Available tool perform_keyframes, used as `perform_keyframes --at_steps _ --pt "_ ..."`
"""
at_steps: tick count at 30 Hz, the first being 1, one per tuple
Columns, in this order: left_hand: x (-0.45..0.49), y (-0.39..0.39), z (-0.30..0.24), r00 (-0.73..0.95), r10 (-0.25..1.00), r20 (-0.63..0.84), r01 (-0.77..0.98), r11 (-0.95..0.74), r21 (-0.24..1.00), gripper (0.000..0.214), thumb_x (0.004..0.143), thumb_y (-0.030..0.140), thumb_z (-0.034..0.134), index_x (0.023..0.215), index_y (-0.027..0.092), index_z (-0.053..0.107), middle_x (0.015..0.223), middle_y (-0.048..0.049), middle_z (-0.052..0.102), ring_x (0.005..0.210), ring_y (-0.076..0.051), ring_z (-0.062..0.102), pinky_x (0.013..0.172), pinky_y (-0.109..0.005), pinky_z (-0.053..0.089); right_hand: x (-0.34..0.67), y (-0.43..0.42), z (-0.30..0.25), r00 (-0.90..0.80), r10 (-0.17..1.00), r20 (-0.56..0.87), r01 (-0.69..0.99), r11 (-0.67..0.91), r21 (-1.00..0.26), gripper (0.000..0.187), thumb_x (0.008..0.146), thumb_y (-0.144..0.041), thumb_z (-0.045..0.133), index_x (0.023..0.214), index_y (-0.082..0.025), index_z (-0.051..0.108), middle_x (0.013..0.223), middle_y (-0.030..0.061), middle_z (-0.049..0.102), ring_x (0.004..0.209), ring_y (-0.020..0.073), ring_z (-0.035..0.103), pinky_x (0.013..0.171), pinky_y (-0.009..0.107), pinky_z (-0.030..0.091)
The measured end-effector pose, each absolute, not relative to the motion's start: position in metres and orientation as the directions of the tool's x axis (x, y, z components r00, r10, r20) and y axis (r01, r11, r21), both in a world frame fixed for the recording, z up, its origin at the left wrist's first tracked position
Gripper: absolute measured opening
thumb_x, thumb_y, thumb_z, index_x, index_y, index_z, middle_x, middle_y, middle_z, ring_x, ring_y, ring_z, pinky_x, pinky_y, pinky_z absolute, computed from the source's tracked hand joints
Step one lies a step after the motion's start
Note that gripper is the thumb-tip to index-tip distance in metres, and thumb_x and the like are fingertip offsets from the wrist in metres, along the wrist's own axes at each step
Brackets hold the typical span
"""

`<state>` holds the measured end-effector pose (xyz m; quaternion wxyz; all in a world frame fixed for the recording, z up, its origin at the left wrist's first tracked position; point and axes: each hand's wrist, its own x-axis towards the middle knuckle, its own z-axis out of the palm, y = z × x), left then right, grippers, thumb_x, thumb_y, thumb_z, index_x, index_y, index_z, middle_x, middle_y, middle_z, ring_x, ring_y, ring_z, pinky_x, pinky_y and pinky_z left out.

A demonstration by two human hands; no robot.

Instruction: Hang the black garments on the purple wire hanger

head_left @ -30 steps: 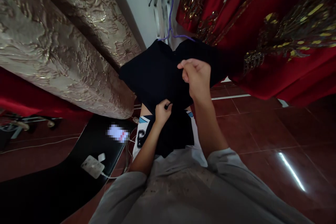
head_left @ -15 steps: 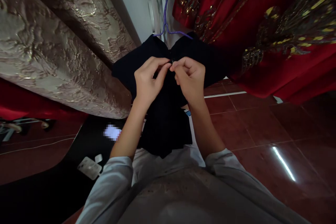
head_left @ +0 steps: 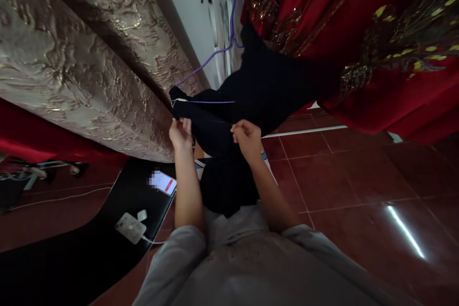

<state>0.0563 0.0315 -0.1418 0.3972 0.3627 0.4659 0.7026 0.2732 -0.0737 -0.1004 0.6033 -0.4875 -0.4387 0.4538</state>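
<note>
A black garment [head_left: 258, 86] hangs tilted on a purple hanger [head_left: 215, 52] in front of me. Its left shoulder has dropped low, with the hanger's bar showing across it. My left hand [head_left: 181, 133] pinches the garment's lower left edge, fingers closed on the cloth. To the right, my right hand [head_left: 245, 137] is closed on the dark cloth near the middle. The garment's lower part [head_left: 229, 186] droops down over my lap.
A gold patterned curtain [head_left: 71, 57] fills the left. Red embroidered cloth [head_left: 376, 33] hangs at the right. Below left, a black mat [head_left: 89, 239] bears a phone [head_left: 163, 182] and a white power strip [head_left: 129, 227]. The floor [head_left: 358, 177] is red tile.
Both hands dropped from the garment's collar to its lower part and spread apart. The hanger tilted, and the garment's left shoulder swung down to the left.
</note>
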Motion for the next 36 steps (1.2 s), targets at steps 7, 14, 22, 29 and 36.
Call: perform_keyframes --at_steps 7,14,22,29,36 --pt "0.075 -0.03 -0.132 -0.026 0.968 0.25 0.288 -0.233 0.929 0.019 0.089 0.036 0.067 0.085 0.017 0.065 0.079 -0.0027 0.065 0.076 -0.016 0.062 0.076 -0.028 0.05 0.306 -0.067 -0.117 0.451 0.892 -0.015 -0.274 0.122 -0.954 0.019 0.084 -0.034 0.062 0.073 -0.019 0.06 0.061 -0.0026 0.052 0.053 0.008 0.042 0.049 0.022 0.03" --pt "0.081 -0.047 -0.107 0.349 0.917 0.195 0.547 -0.368 0.752 0.014 0.091 0.023 0.062 0.083 0.016 0.071 0.083 -0.0038 0.073 0.08 -0.02 0.066 0.081 -0.031 0.049 0.299 -0.07 -0.123 0.414 0.909 0.045 -0.173 0.127 -0.977 0.016 0.081 -0.031 0.06 0.072 -0.019 0.061 0.065 -0.0024 0.055 0.06 0.01 0.049 0.055 0.022 0.036" --pt "0.124 -0.062 -0.079 0.115 0.856 0.503 0.069 -0.512 0.856 0.017 0.1 0.036 0.064 0.1 0.019 0.068 0.103 -0.0069 0.07 0.101 -0.019 0.067 0.095 -0.032 0.053 0.302 -0.08 -0.114 0.31 0.754 0.579 0.238 0.528 -0.815 0.044 0.088 -0.029 0.06 0.132 -0.029 0.055 0.136 0.0073 0.056 0.133 0.023 0.054 0.113 0.043 0.045" --pt "0.142 -0.064 -0.083 0.166 0.845 0.508 0.061 -0.523 0.85 0.017 0.102 0.036 0.06 0.103 0.02 0.066 0.11 -0.0079 0.067 0.109 -0.019 0.064 0.1 -0.033 0.051 0.332 -0.013 -0.15 0.149 0.954 0.259 0.169 0.233 -0.958 0.097 0.085 -0.045 0.056 0.165 -0.028 0.002 0.174 0.0097 -0.012 0.155 0.0281 0.033 0.124 0.05 0.034" --pt "0.142 -0.058 -0.095 0.157 0.857 0.491 0.104 -0.509 0.855 0.02 0.102 0.039 0.06 0.105 0.02 0.066 0.108 -0.0077 0.066 0.105 -0.02 0.064 0.096 -0.034 0.052 0.345 -0.026 -0.174 0.321 0.946 -0.046 0.332 -0.158 -0.93 0.108 0.086 -0.047 0.059 0.166 -0.019 -0.007 0.173 0.017 0.008 0.158 0.0303 0.025 0.127 0.051 0.028"
